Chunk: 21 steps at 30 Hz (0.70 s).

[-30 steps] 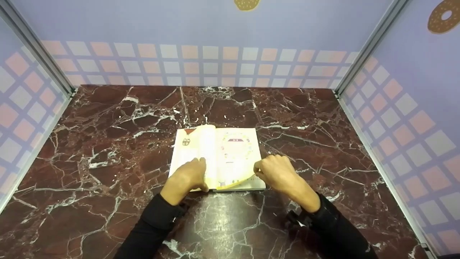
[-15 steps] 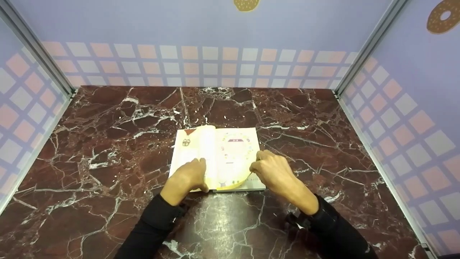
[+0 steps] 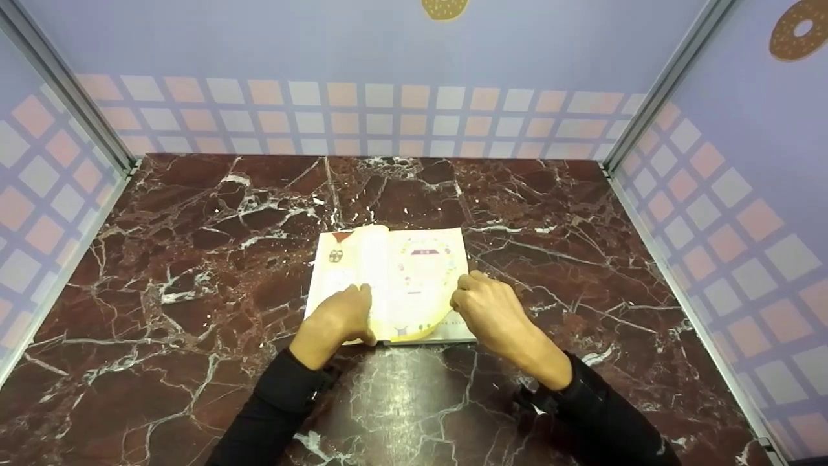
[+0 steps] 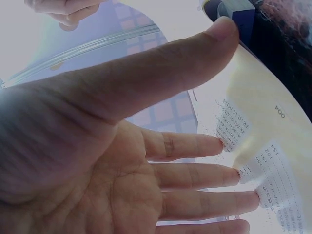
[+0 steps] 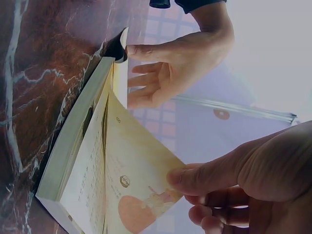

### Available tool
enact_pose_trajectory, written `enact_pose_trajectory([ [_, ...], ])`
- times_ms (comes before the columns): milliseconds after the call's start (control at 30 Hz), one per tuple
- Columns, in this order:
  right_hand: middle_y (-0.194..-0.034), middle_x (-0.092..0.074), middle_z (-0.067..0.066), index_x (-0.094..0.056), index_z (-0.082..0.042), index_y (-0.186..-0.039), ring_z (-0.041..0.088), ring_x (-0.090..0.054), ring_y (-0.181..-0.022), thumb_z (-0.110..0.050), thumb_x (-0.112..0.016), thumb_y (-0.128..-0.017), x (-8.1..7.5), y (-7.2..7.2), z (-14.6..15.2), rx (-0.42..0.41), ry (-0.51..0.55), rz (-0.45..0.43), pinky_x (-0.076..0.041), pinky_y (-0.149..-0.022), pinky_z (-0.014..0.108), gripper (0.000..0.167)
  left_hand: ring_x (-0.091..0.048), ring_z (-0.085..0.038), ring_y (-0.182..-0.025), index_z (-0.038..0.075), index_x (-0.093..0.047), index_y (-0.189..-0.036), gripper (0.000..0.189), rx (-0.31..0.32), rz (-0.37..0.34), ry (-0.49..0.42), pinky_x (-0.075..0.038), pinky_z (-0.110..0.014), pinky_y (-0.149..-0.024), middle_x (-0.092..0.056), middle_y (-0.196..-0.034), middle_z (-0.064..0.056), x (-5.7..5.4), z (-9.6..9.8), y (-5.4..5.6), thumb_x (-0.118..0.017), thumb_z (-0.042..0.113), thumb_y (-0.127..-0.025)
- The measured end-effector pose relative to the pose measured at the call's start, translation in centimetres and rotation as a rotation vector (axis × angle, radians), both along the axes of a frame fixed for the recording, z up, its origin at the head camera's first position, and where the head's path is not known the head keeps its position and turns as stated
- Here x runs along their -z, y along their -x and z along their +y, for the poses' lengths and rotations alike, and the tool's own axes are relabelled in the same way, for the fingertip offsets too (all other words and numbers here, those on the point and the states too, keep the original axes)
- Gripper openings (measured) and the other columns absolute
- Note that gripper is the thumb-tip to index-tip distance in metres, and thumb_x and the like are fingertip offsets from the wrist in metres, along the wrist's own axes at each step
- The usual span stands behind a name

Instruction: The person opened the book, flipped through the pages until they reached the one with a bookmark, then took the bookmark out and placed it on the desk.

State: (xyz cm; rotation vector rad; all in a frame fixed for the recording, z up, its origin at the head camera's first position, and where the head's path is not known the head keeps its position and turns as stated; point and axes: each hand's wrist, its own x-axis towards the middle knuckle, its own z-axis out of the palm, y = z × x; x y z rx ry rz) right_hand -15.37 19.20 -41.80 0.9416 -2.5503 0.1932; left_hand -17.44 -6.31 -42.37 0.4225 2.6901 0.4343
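Note:
An open book (image 3: 424, 272) lies on the marbled table, its right stack of pages much thicker in the right wrist view. My left hand (image 3: 337, 316) rests on the left page, and in the left wrist view its straight fingertips (image 4: 212, 145) touch the printed paper while the thumb lies near the book's lower edge. On the other side, my right hand (image 3: 491, 309) pinches the outer edge of a page (image 5: 141, 165) between thumb and fingers. That page is lifted and curls up from the stack, showing printed text underneath.
The dark red marbled table (image 3: 194, 272) surrounds the book. Behind it stands a lavender back panel (image 3: 362, 45) with a checked band, and side panels (image 3: 724, 162) rise at left and right.
My right hand has shifted slightly left, drawing the page's lower corner up and inward, so more of the page beneath shows. The left hand stays in place.

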Motion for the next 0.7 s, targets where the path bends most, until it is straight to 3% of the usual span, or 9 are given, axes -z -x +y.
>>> enact_pose_trajectory([
  [333,-0.068,-0.056,0.002,-0.068,-0.010,-0.066,0.023,-0.051,-0.063,-0.010,-0.083,-0.075,0.34,0.10,-0.43,-0.028,0.023,0.116,-0.047,-0.047,0.036,0.018,-0.064,-0.045,-0.098,-0.009,-0.052,-0.114,0.069,0.004,0.009,-0.002,-0.055,-0.054,-0.091,-0.059,-0.106,-0.027,-0.05,-0.07,-0.08,-0.096,0.013,-0.066],
  [433,-0.069,-0.055,0.001,-0.066,-0.011,-0.067,0.023,-0.052,-0.063,-0.006,-0.082,-0.076,0.51,0.16,-0.59,-0.024,0.050,0.135,-0.048,-0.048,0.036,0.019,-0.065,-0.045,-0.099,-0.010,-0.052,-0.116,0.070,0.002,0.008,-0.001,-0.055,-0.054,-0.092,-0.059,-0.108,-0.028,-0.09,-0.05,-0.09,-0.096,0.014,-0.067],
  [567,-0.072,-0.056,0.001,-0.065,-0.012,-0.073,0.022,-0.055,-0.065,0.000,-0.079,-0.077,0.69,0.13,-0.77,-0.004,0.086,0.132,-0.049,-0.049,0.035,0.018,-0.065,-0.046,-0.100,-0.010,-0.052,-0.117,0.070,-0.010,-0.004,0.005,-0.055,-0.054,-0.092,-0.060,-0.110,-0.028,-0.21,0.04,-0.04,-0.096,0.015,-0.069],
  [700,-0.077,-0.061,0.002,-0.069,-0.011,-0.083,0.024,-0.058,-0.069,-0.003,-0.085,-0.074,0.89,0.03,-0.82,0.044,0.088,0.090,-0.051,-0.052,0.037,0.020,-0.065,-0.045,-0.101,-0.010,-0.052,-0.118,0.070,-0.015,-0.008,0.011,-0.055,-0.053,-0.092,-0.059,-0.111,-0.028,-0.38,0.08,-0.04,-0.096,0.016,-0.069],
])
